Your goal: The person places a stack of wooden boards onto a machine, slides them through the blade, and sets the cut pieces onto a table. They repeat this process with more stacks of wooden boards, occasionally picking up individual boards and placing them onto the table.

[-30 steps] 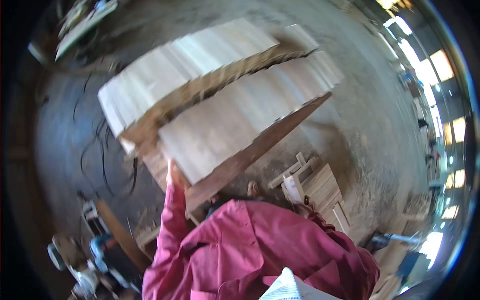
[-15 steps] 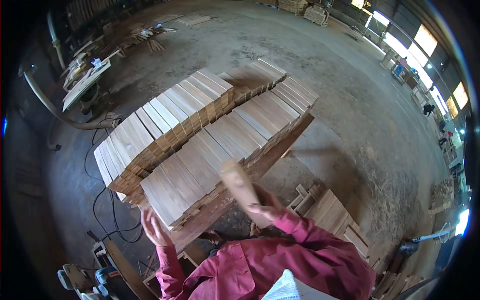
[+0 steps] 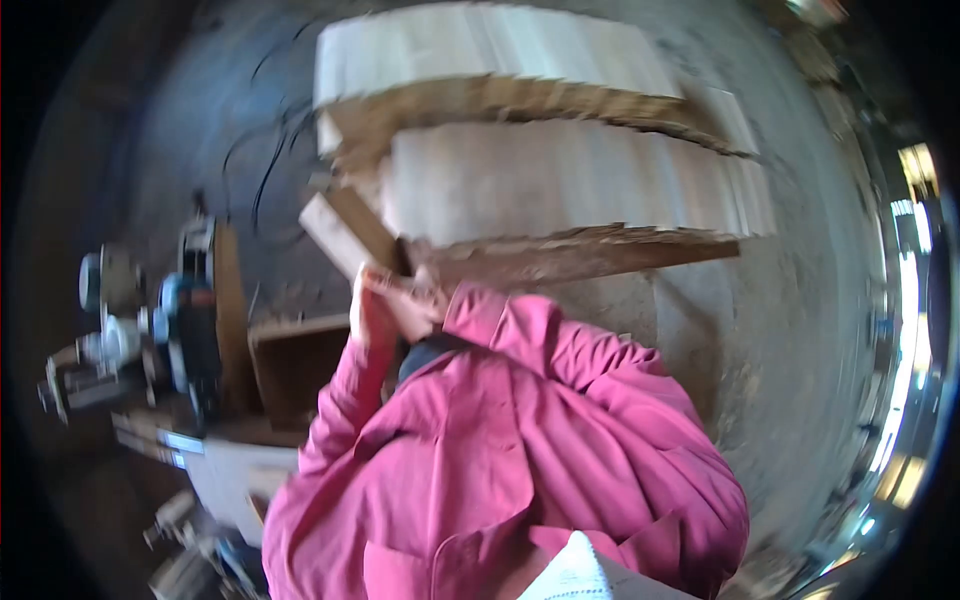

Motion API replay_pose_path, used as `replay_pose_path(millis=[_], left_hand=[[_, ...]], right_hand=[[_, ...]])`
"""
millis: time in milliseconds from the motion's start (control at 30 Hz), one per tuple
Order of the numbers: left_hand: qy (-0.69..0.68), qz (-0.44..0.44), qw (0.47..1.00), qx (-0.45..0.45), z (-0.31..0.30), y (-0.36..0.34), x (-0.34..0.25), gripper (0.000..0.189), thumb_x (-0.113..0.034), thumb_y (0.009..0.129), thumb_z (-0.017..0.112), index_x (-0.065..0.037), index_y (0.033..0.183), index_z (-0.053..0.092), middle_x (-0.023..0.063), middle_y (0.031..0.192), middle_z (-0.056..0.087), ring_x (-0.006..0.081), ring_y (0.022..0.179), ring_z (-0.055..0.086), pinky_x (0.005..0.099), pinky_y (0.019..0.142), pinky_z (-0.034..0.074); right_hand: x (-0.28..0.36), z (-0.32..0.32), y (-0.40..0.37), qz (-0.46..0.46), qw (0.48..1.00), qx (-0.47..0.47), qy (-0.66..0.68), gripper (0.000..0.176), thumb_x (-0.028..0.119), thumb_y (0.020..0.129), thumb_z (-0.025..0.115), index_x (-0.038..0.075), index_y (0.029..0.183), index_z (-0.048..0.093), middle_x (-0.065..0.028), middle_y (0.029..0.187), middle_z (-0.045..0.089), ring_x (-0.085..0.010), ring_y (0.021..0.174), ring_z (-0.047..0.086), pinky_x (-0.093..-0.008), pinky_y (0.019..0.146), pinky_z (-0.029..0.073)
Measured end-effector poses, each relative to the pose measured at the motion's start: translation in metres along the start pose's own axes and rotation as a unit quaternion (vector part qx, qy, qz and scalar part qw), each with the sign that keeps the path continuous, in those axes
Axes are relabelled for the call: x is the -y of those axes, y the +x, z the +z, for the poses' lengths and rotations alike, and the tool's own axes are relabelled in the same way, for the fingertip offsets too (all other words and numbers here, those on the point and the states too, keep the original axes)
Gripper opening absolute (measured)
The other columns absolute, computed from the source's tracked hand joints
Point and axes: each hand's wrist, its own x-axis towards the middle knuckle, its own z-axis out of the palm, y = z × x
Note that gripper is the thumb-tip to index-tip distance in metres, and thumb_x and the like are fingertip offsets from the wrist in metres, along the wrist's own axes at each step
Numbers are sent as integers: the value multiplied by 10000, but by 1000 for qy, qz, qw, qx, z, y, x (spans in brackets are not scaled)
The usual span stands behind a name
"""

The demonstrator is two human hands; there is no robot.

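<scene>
A short wooden board (image 3: 343, 238) slants in front of my chest in the head view, its pale face and darker side both showing. My left hand (image 3: 370, 305) is closed against its lower left edge. From the right, my right hand (image 3: 424, 296) grips the same board near its lower end, with some fingers hidden behind wood and sleeve. Just beyond the board's upper end lies a long row of stacked wooden boards (image 3: 560, 180), blurred by motion.
A second stacked row of boards (image 3: 490, 50) lies behind the first, above a reddish-brown beam (image 3: 590, 262). At left are power tools (image 3: 185, 335) and an open wooden box (image 3: 300, 365). Black cables (image 3: 268, 175) trail over the floor.
My view has swung left and down. The board has moved from my right side to in front of my chest, and my left hand, open before, has closed on it too.
</scene>
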Motion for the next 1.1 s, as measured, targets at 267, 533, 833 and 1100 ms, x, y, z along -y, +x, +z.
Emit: replay_pose_path(millis=[267, 533, 833, 1100], left_hand=[[239, -27, 951, -196, -68, 70, -90, 396, -393, 1050, 617, -92, 1304, 659, 38, 1143, 713, 171, 1036, 682, 353, 936, 534], [565, -133, 805, -121, -187, 194, -29, 587, -615, 957, 659, -72, 1179, 673, 165, 1108, 695, 259, 1005, 655, 446, 900, 515], [605, -67, 788, -92, -134, 190, -40, 649, -524, 1023, 590, -30, 1444, 564, 300, 1300, 665, 436, 1291, 587, 434, 1095, 449], [760, 80, 644, 44, -249, 209, -7, 593, 40, 1011, 410, -109, 1584, 457, 323, 1624, 381, 422, 1514, 401, 446, 1221, 392]], right_hand=[[-40, -26, 1, -27, 986, 167, -4, 1028, 773, 923, 606, -113, 1441, 537, -269, 1391, 576, -347, 1195, 651, -400, 1009, 521], [-137, -75, -59, 203, 966, 13, -162, 874, 678, 973, 612, -72, 1421, 593, -295, 1224, 719, -356, 1116, 733, -410, 978, 550], [-236, -79, -174, 312, 928, -132, -154, 856, 722, 948, 612, -101, 1170, 693, -297, 986, 733, -314, 974, 742, -443, 856, 544], [-276, -49, -282, 520, 847, -99, 37, 880, 709, 975, 552, -34, 1445, 579, -255, 1371, 667, -376, 1328, 611, -449, 1070, 483]])
